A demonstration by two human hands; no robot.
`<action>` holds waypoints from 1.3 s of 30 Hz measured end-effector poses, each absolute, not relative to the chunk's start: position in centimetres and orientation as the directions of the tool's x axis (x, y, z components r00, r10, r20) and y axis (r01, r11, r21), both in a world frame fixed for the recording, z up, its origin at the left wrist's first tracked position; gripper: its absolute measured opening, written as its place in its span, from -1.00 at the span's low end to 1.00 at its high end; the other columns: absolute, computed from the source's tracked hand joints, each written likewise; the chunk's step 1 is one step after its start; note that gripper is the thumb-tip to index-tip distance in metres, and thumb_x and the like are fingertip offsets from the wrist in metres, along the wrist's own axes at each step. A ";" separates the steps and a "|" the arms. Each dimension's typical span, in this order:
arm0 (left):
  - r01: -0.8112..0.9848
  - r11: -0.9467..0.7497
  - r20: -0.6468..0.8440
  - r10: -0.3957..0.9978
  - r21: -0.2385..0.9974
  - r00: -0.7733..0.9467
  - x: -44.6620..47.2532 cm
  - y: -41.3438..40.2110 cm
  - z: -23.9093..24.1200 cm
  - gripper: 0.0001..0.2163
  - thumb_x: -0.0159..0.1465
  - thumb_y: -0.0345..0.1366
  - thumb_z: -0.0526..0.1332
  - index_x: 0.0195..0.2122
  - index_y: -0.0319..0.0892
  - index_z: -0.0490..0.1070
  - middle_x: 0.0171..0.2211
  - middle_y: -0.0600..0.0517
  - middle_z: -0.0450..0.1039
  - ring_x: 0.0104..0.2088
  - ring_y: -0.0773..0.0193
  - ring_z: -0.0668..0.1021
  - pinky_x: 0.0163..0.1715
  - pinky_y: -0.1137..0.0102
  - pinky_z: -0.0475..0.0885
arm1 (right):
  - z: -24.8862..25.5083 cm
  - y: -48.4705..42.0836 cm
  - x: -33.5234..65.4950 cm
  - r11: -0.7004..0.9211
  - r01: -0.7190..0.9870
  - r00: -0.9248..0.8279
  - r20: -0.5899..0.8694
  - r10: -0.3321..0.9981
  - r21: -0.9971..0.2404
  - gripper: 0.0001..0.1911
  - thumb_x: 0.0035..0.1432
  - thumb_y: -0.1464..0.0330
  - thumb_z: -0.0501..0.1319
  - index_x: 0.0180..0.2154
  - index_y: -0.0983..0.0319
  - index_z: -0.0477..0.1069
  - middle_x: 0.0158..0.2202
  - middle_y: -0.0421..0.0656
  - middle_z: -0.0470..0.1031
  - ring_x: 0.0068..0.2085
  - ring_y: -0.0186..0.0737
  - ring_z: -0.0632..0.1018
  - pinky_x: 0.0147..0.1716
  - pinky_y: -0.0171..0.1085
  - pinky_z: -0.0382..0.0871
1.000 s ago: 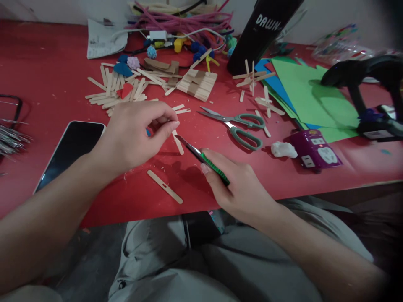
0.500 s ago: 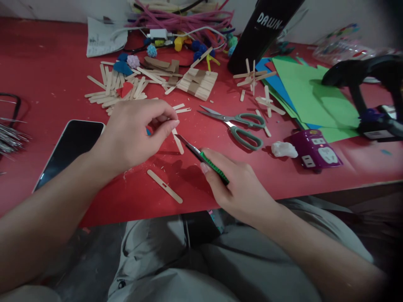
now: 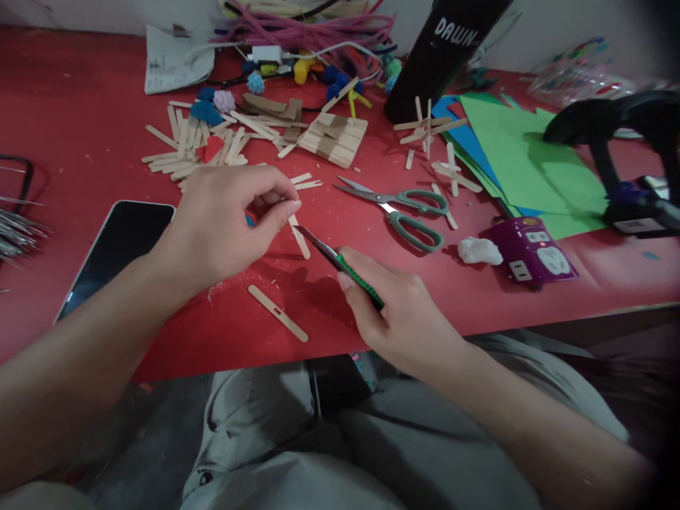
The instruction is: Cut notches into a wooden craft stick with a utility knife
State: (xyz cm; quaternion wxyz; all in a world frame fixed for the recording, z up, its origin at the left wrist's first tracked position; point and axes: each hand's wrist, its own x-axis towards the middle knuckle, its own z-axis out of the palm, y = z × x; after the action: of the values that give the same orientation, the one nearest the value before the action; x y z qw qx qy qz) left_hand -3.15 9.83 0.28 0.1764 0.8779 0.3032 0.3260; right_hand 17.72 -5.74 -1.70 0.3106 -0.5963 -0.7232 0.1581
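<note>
My left hand (image 3: 228,216) is curled in a pinch over a wooden craft stick (image 3: 300,240) that lies on the red table (image 3: 79,106), its fingertips pressing the stick's upper end. My right hand (image 3: 398,312) grips a green-handled utility knife (image 3: 340,265), and the blade tip touches the stick beside my left fingertips. A second craft stick with a slot cut in it (image 3: 278,313) lies just below, near the table's front edge.
A dark phone (image 3: 114,251) lies at the left. Green-handled scissors (image 3: 404,209), a white lump (image 3: 479,251) and a purple socket block (image 3: 531,251) sit to the right. Further back are a heap of craft sticks (image 3: 196,145), green paper (image 3: 525,163), a black bottle (image 3: 440,49) and a glue gun (image 3: 621,156).
Almost nothing differs. Both hands hold their pose; the knife tip has crept slightly along the stick, and the view has shifted a little.
</note>
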 end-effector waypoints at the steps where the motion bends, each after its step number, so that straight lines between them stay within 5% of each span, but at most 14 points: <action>1: 0.421 -0.748 0.463 0.654 0.512 0.598 -3.1 9.8 0.3 -0.89 0.42 -0.22 0.32 -0.24 0.02 0.64 -0.31 0.10 0.75 -0.30 0.18 0.74 -0.16 0.26 0.70 | -1.7 -5.8 17.7 0.236 0.770 -0.093 0.263 0.960 -0.592 -0.82 0.48 0.46 0.12 -0.02 0.21 0.47 -0.38 -0.20 0.49 -0.44 -0.26 0.43 -0.44 -0.29 0.31; 9: 0.410 -0.729 0.452 0.671 0.549 0.588 -3.1 9.8 0.1 -0.90 0.43 -0.24 0.33 -0.26 0.02 0.61 -0.32 0.13 0.74 -0.30 0.21 0.73 -0.16 0.30 0.67 | -1.8 -5.6 17.6 0.215 0.781 -0.082 0.245 0.966 -0.586 -0.76 0.48 0.45 0.10 0.01 0.26 0.52 -0.32 -0.09 0.61 -0.40 -0.19 0.54 -0.42 -0.26 0.34; 29: 0.474 -0.729 0.452 0.681 0.495 0.576 -3.1 9.6 0.0 -0.89 0.43 -0.22 0.33 -0.20 -0.03 0.66 -0.29 0.09 0.74 -0.28 0.20 0.73 -0.13 0.30 0.66 | -1.8 -5.8 17.8 0.299 0.750 -0.102 0.343 0.934 -0.590 -0.86 0.49 0.49 0.13 -0.12 0.21 0.44 -0.41 -0.25 0.42 -0.46 -0.30 0.40 -0.43 -0.31 0.31; 39: 0.460 -0.766 0.482 0.641 0.448 0.597 -3.2 9.4 0.3 -0.91 0.44 -0.26 0.34 -0.21 -0.02 0.66 -0.32 0.11 0.73 -0.32 0.22 0.71 -0.19 0.31 0.60 | -2.0 -5.7 17.9 0.281 0.746 -0.104 0.312 0.945 -0.604 -0.84 0.49 0.48 0.13 -0.05 0.26 0.50 -0.39 -0.21 0.50 -0.45 -0.26 0.47 -0.44 -0.29 0.34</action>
State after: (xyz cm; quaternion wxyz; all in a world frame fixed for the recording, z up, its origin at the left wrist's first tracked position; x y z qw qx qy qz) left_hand -3.23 9.44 0.25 0.1399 0.8826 0.3119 0.3226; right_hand 17.86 -5.66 -2.01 0.3331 -0.5807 -0.7277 0.1491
